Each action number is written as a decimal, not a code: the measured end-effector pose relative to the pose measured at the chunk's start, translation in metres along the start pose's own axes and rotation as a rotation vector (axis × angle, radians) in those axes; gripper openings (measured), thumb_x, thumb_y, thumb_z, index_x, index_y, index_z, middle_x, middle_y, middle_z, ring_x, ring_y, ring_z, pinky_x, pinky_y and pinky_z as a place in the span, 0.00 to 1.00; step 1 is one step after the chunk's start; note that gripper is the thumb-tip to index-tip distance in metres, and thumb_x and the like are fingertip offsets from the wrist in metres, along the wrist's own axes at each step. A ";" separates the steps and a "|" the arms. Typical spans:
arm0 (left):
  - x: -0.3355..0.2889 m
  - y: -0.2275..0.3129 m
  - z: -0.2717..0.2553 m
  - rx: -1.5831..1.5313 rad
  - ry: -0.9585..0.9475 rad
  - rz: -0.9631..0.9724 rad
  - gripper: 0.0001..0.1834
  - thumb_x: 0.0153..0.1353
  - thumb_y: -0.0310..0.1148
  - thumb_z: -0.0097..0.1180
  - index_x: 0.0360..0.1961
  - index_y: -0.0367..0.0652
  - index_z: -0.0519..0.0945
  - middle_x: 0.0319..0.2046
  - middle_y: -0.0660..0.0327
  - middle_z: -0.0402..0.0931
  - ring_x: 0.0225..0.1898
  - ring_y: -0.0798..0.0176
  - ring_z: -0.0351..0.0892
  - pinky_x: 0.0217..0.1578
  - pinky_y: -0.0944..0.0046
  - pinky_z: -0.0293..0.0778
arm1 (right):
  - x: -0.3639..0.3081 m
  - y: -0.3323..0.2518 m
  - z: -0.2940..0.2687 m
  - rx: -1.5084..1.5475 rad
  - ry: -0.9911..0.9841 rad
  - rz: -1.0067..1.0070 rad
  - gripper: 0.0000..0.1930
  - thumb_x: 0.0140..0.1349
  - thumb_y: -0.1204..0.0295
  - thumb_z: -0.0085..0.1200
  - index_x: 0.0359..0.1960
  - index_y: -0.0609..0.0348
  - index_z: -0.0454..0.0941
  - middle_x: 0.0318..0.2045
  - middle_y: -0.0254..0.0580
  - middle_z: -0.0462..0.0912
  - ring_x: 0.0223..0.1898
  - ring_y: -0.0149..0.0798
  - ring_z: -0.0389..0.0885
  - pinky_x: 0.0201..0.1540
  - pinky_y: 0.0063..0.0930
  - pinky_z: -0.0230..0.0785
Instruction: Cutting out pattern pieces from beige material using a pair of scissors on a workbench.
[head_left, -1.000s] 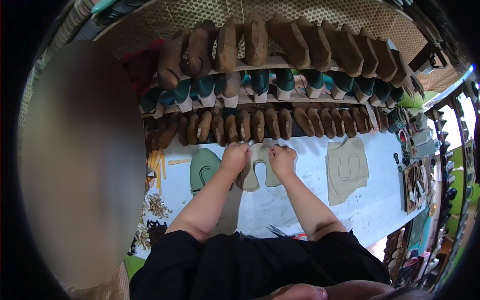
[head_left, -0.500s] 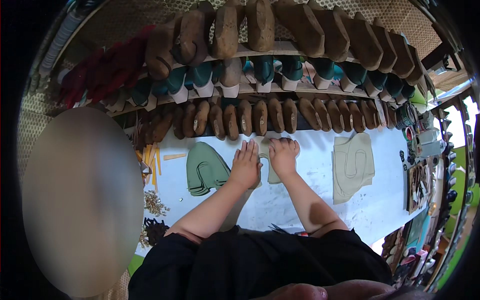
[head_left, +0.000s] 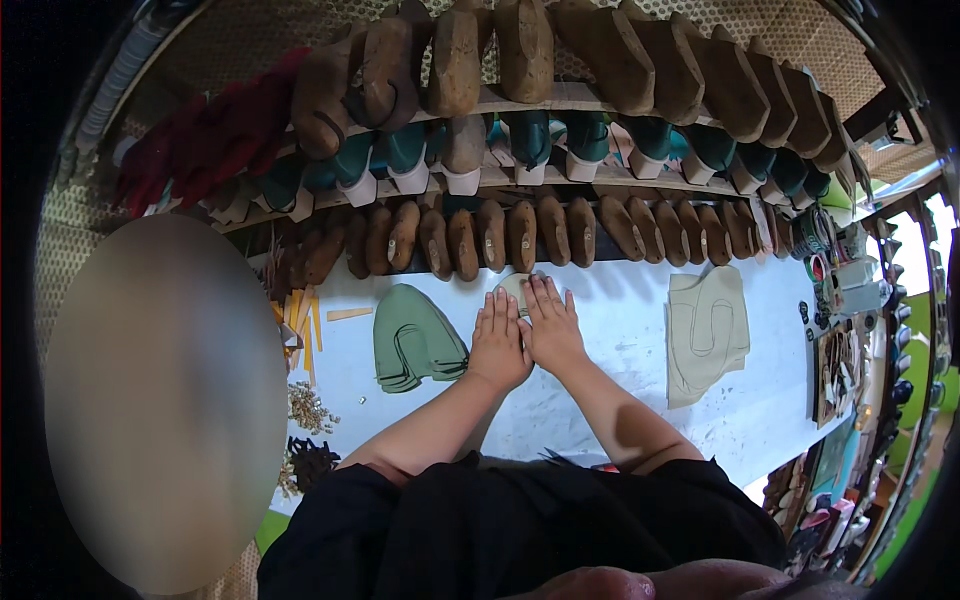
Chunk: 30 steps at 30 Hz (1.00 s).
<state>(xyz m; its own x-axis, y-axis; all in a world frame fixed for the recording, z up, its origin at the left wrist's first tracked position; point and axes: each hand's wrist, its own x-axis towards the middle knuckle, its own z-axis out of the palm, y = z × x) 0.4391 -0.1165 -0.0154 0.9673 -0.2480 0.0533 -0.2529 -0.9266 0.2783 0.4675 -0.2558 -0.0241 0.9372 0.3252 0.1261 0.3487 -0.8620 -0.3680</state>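
Note:
My left hand [head_left: 500, 342] and my right hand [head_left: 553, 325] lie side by side near the middle of the white worktable [head_left: 620, 400]. Their fingers are stretched out and point away from me, pressing flat on a pale grey-green U-shaped piece [head_left: 514, 284]. Only its curved far end shows; the hands cover most of it. Just left of my left hand is a stack of darker green pieces [head_left: 430, 310] with a U-shaped slot. Farther right lies a pale beige-green sheet [head_left: 732, 320] with a U-shaped outline on it.
Brown shoe lasts [head_left: 522, 235] line the far table edge, with shelves of green shoes [head_left: 528, 135] and bigger lasts [head_left: 525, 55] above. To the left are yellow strips [head_left: 308, 335], small metallic parts [head_left: 310, 408] and dark pieces [head_left: 314, 455]. Dark-bladed scissors [head_left: 557, 457] lie near my body.
My right hand has slid left, against my left hand and onto the pale piece. The left hand has shifted slightly right and nearer to me. The green stack and right-hand sheet stay put.

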 end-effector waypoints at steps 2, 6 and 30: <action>0.002 0.002 -0.003 0.003 -0.034 -0.008 0.34 0.69 0.40 0.37 0.70 0.28 0.57 0.74 0.40 0.46 0.76 0.39 0.41 0.73 0.45 0.42 | 0.003 -0.001 -0.002 -0.029 -0.022 0.017 0.33 0.68 0.58 0.46 0.73 0.55 0.56 0.73 0.45 0.58 0.74 0.48 0.53 0.73 0.56 0.41; 0.005 0.007 -0.006 -0.020 -0.084 -0.029 0.35 0.70 0.42 0.34 0.72 0.30 0.54 0.74 0.41 0.44 0.76 0.40 0.39 0.73 0.45 0.38 | 0.005 -0.001 -0.009 -0.062 -0.065 0.042 0.31 0.70 0.58 0.43 0.74 0.46 0.55 0.74 0.39 0.55 0.75 0.46 0.50 0.72 0.63 0.38; -0.122 -0.024 -0.054 0.149 -0.335 0.217 0.41 0.67 0.51 0.49 0.73 0.37 0.55 0.74 0.49 0.51 0.76 0.47 0.46 0.73 0.50 0.45 | -0.113 0.003 -0.039 -0.151 -0.287 -0.070 0.37 0.71 0.51 0.41 0.76 0.51 0.44 0.78 0.38 0.41 0.78 0.44 0.36 0.74 0.63 0.29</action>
<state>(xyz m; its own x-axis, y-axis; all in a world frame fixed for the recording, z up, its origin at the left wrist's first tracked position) 0.3280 -0.0489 0.0228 0.8375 -0.4974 -0.2261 -0.4740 -0.8673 0.1520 0.3634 -0.3106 -0.0036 0.8770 0.4636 -0.1264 0.4300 -0.8746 -0.2241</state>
